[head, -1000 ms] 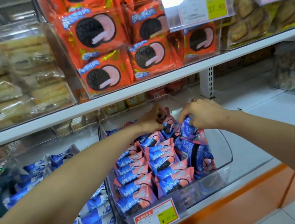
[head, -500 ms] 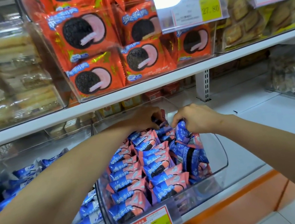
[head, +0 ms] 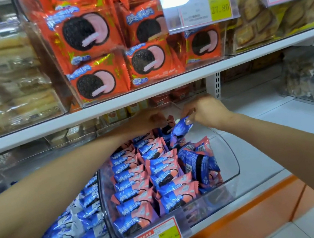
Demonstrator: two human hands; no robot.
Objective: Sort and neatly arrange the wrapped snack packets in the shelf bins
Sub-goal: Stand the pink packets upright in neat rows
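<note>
Shelf bin (head: pixel 232 160) — right hand (head: pixel 206 111) pinches a blue packet (head: pixel 180 130), left hand (head: pixel 148 120) grips a rear packet (head: pixel 170 121).

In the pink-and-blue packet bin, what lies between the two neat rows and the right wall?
Head view: a loose heap of the same packets, tilted and unsorted; the right hand pinches one packet beyond it.

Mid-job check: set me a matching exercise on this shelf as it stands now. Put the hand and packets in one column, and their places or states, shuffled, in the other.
1. right hand
2. orange packets
3. blue-and-white packets
4. loose packets

A. in a bin on the upper shelf
B. in the bin left of the middle bin
C. jumbled on the middle bin's right side
D. pinches a blue packet over the middle bin's rear

Pairs: 1-D, 2-A, 3-B, 4-C
</note>
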